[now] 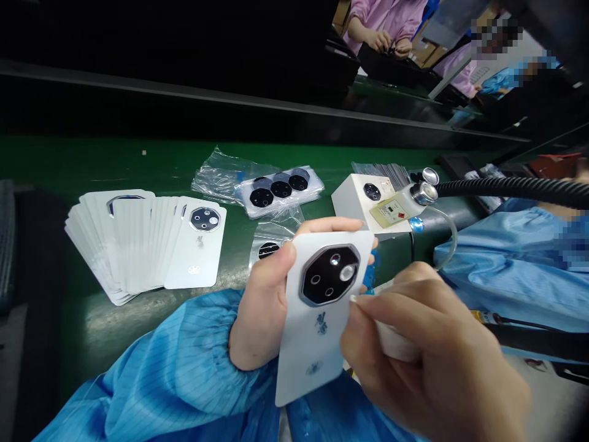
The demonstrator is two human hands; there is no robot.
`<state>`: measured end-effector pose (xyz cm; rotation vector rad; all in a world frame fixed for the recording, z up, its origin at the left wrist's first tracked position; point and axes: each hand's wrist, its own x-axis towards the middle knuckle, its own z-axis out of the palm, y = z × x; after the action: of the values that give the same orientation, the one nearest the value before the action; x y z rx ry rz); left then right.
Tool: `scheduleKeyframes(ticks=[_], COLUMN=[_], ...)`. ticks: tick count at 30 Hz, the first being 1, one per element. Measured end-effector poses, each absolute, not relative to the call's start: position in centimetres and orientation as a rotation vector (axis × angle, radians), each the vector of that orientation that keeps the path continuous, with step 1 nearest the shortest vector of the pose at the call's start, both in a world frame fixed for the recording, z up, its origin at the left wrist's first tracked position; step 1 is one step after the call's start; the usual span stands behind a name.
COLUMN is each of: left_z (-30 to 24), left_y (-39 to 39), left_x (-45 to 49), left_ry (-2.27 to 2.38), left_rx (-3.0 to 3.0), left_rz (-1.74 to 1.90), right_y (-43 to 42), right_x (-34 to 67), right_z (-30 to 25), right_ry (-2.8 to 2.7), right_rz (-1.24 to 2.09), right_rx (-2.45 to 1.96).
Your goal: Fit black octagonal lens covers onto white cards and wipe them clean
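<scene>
My left hand (262, 301) is closed round the edges of a white phone back cover (322, 331) that carries a black octagonal camera panel (329, 274); the cover stands nearly upright in front of me. My right hand (427, 350) is closed in a pinch at the cover's right edge, just beside the camera panel, and a white tool handle (396, 341) lies inside its fingers. What the fingertips pinch is too small to make out.
A fanned stack of white back covers (138, 245) lies on the green belt (92, 166) at left. Bagged black camera panels (276, 190) lie behind. A white box (363, 196) and a black hose with a metal nozzle (460, 187) are at right. Another person's blue sleeve (506, 264) is at right.
</scene>
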<state>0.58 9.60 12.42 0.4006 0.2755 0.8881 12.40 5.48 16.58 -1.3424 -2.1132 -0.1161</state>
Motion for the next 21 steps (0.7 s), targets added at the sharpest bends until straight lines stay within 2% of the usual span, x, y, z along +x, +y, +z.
scheduleKeyframes(ticks=[3,7,21], left_z=[12.6,12.61,12.63], left_y=[9.84,9.8,9.79], left_x=[0.4,0.19,0.16], left_ry=[0.239,0.17,0.161], left_rx=[0.352,0.36,0.382], left_rz=[0.866,0.869,0.849], right_y=[5.26,5.23,5.23], right_x=[13.1,13.04,13.35], right_z=[17.25,17.16,16.53], right_ry=[-1.991,-1.747,-1.733], right_rz=[-0.012,-0.055,-0.022], right_rx=[-1.34,-1.421,-1.374])
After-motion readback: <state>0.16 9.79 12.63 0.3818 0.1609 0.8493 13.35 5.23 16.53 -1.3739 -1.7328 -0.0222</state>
